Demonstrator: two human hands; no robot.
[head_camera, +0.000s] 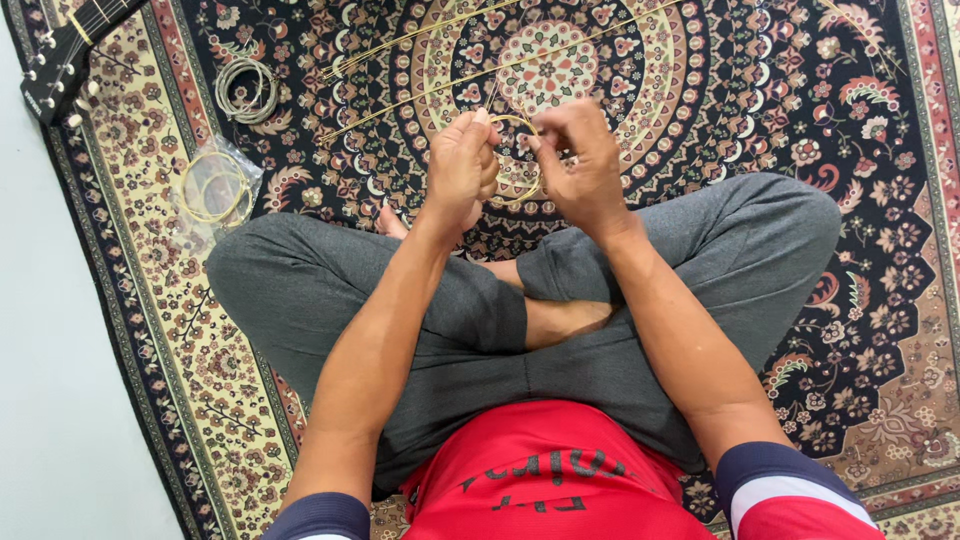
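Patterned rug (760, 90) in dark red, cream and black covers the floor; pale bare floor (60, 350) shows along the left edge. Person sits cross-legged on the rug in grey trousers (300, 290) and a red shirt (545, 470).

Left hand (460, 165): grip clenched, thumb and fingertips pinching the left side of a small coil of brass-coloured wire string (515, 160). Right hand (578, 160): grip pinching the same coil on its right side. The coil sits between the two hands, raised above the crossed legs, its loop hanging just below the fingertips. A thin free end rises from the coil between the hands.

On the rug beyond the hands: two long straight brass-coloured strings (420, 70) lie slanted, well apart from the coil. Further left, a silver coiled string (246, 90), and near it a clear plastic packet (215, 190) with a yellowish coiled string inside. A black guitar headstock (60, 60) shows in the upper left corner.
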